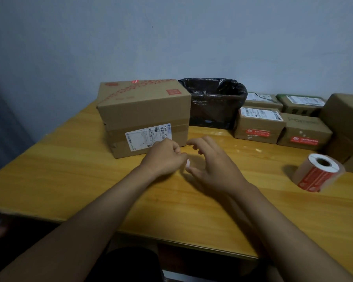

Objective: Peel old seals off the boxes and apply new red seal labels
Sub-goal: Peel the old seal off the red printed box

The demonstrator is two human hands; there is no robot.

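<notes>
The left hand pinches a small white scrap, probably a peeled seal; the right hand's grip is wide. Next, drop it in the bin.

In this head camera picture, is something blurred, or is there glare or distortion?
Head view: dim, soft light; the hands, left hand and right hand, are slightly motion-blurred; faint glare on the table near the black bin bag; wide-angle bending curves the table edges.
</notes>
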